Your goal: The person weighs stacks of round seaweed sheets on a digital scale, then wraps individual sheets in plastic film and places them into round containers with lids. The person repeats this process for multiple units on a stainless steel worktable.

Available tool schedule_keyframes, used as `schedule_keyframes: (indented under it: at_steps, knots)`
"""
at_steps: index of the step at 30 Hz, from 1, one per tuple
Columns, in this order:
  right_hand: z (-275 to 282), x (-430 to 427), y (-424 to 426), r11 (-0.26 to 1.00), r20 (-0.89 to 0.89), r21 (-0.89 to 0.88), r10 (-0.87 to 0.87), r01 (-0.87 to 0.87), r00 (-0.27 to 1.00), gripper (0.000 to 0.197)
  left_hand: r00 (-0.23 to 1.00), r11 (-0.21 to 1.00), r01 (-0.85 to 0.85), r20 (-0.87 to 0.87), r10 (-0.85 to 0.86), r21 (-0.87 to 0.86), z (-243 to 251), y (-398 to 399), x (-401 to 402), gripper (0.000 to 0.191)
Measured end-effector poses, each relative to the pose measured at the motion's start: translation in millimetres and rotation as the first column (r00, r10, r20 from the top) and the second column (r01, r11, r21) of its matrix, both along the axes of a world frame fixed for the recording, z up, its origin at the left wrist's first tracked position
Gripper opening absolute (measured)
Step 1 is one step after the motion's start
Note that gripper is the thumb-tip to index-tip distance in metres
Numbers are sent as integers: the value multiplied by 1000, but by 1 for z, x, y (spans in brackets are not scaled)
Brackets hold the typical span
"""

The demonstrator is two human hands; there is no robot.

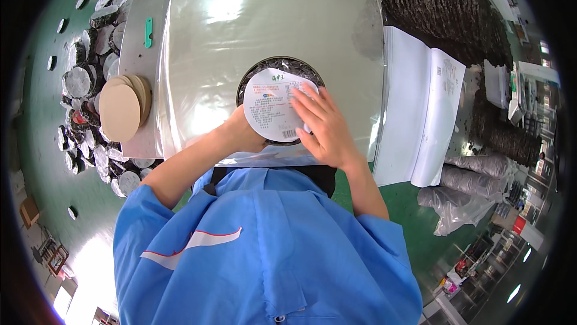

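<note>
A round pack of dark dried seaweed point(295, 64) lies near the front edge of the worktable, on a stack of clear plastic film point(279, 18). A round white printed label point(266, 120) covers most of its top, leaving dark material visible mainly along the far rim. My left hand point(245, 131) holds the pack at its lower left side; its fingertips are hidden beneath the label. My right hand point(323, 127) rests on the label's right part with its fingers spread. The label bears writing and a barcode.
Round tan cardboard discs point(119, 111) and a green utility knife point(148, 32) lie at left. Wrapped round packs point(79, 82) are heaped beyond the table's left edge. White printed sheets point(401, 108), stacked dark dried seaweed point(441, 9) and plastic-wrapped stacks point(475, 178) stand at right.
</note>
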State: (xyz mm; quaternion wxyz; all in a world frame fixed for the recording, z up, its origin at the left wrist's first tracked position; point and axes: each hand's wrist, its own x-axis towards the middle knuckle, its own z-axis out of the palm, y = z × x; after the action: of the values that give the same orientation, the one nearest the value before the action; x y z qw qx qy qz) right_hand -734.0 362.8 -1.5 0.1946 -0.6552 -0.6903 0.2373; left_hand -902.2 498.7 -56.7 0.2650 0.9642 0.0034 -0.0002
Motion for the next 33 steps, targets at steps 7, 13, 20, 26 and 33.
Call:
schedule_keyframes:
  at_steps: [7, 13, 20, 26, 33]
  knots:
    - [-49, 1, 43, 988, 240, 153, -8, -29, 971, 73, 962, 995, -92, 257, 95, -25, -1, -4, -9, 43]
    - [-43, -10, 43, 993, 272, 116, -34, 2, 962, 77, 665, 769, -569, 387, 639, -293, -21, -10, -56, 113]
    - [-50, -82, 58, 973, 37, 206, -110, 101, 993, 91, 755, 784, -612, 221, 617, -99, -47, -29, -41, 104]
    - [-33, -55, 22, 934, -56, 356, 40, -17, 998, 75, 720, 793, -509, 339, 606, -335, -17, -12, -46, 82]
    - [-70, -22, 16, 582, -885, -34, -395, 813, 246, 50, 937, 911, -342, 150, 314, 231, 16, -27, 32, 58]
